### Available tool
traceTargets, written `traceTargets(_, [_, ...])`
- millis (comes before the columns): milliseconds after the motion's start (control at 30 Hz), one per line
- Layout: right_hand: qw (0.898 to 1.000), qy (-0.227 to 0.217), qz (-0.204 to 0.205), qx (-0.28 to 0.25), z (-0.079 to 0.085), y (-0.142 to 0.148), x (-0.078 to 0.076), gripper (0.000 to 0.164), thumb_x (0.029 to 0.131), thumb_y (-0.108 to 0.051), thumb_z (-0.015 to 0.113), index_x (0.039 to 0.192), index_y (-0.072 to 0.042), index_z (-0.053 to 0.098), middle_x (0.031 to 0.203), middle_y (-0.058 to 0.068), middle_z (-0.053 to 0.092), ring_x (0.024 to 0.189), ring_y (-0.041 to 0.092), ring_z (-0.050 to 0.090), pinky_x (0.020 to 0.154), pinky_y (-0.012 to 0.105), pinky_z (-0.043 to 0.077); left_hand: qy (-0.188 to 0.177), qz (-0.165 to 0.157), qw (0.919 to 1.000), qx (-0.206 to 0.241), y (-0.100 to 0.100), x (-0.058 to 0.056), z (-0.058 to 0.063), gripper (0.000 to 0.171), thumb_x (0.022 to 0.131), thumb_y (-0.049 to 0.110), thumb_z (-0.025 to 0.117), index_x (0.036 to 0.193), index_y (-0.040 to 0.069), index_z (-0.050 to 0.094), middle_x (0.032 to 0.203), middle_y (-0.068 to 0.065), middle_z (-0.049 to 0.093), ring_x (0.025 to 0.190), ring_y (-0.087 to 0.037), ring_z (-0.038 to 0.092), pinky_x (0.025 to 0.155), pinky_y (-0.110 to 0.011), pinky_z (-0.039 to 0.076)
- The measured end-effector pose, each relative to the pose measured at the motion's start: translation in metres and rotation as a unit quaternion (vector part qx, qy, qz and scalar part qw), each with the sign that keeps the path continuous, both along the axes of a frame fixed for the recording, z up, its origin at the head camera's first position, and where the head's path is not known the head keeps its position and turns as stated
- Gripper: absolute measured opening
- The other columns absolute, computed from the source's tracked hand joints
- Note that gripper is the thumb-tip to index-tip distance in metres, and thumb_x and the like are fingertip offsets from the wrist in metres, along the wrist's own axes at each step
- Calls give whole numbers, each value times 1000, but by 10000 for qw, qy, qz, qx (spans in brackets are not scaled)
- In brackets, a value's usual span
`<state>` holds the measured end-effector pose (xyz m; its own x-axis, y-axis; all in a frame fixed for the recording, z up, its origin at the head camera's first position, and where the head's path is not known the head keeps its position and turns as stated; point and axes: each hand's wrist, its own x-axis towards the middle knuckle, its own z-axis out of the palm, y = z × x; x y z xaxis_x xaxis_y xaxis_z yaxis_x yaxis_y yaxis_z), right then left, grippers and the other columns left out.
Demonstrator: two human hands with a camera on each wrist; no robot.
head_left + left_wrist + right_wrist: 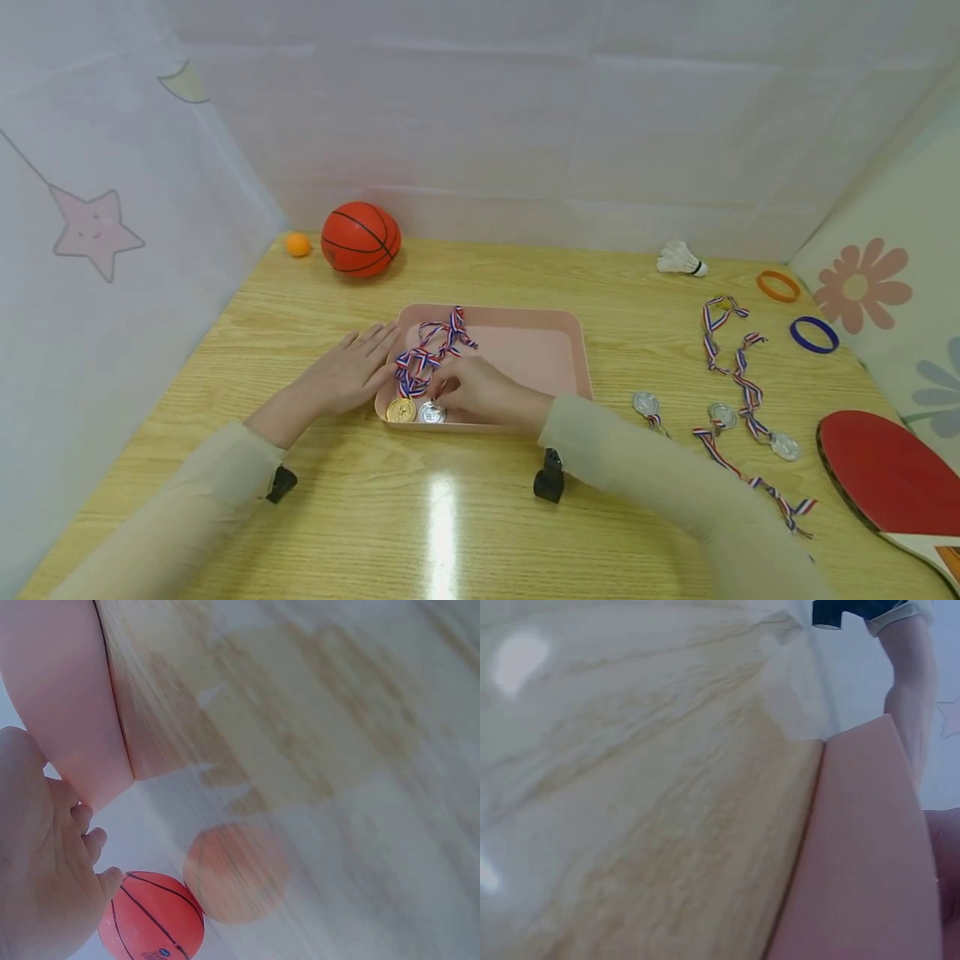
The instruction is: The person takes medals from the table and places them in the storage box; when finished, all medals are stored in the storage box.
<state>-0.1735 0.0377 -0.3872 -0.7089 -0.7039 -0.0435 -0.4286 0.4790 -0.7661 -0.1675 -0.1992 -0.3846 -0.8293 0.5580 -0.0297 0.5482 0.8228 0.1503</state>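
A pink tray (532,354) lies on the wooden table. My left hand (341,379) rests against its left rim with the fingers straight; the left wrist view has this hand (45,855) beside the tray's outer wall (64,682). Inside the tray's front left corner lies a gold medal (401,410). Next to it, my right hand (483,390) reaches over the front rim and pinches a silver medal (432,413) at its upper edge. Striped red, white and blue ribbons (418,364) are bunched behind the medals. The right wrist view mostly shows the tray's front wall (862,855).
To the right lie several silver medals (645,404) with ribbons, an orange wristband (778,286), a blue wristband (814,335) and a red table tennis paddle (892,475). Along the back stand a small basketball (361,240), an orange ball (297,244) and a shuttlecock (678,258).
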Motion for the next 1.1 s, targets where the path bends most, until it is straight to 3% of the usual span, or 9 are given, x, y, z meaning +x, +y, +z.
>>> traceTargets(200, [9983,-555,27,-187,19,16,1,16,82,1,63,94,-7,70,87,-3,64,69,6,55,58,21,46,6,-12,10000,16,1,0,0,56,100,29,34,145,-2,22,150,-16,18,135,-35,16,106,-53,15])
traceTargets(400, [9976,-577,-215,-302,48,43,7,21,85,-10,65,105,-4,68,87,-2,66,75,10,60,63,26,51,1,-6,10000,-15,1,0,0,56,100,30,33,145,-2,21,150,-17,18,135,-36,16,106,-53,14])
traceTargets(567, [9928,-490,-451,-998,68,79,13,23,86,-10,66,107,-2,66,87,2,65,71,24,61,61,37,52,-8,8,10000,-7,1,1,1,56,100,30,34,144,-2,22,149,-17,18,135,-36,16,106,-53,14])
traceTargets(733, [9874,-537,-1028,-1073,82,122,20,27,86,-17,66,110,-4,64,92,6,63,76,27,59,66,37,52,-30,17,10000,-11,1,0,0,56,100,29,34,145,-2,20,150,-17,17,135,-36,15,106,-53,14])
traceTargets(900, [9843,-280,-1504,-879,77,164,28,31,87,-21,65,114,-4,62,95,7,62,81,22,59,69,36,51,-81,26,9999,-57,1,-1,-1,57,100,30,33,145,-1,19,151,-16,15,136,-36,14,106,-53,14])
traceTargets(1100, [9813,49,-1870,-453,53,207,29,31,88,-20,64,114,-4,61,96,8,62,77,21,58,61,29,49,-128,39,9999,-57,2,-2,-1,57,100,30,33,145,-1,18,151,-16,14,136,-35,13,107,-53,12])
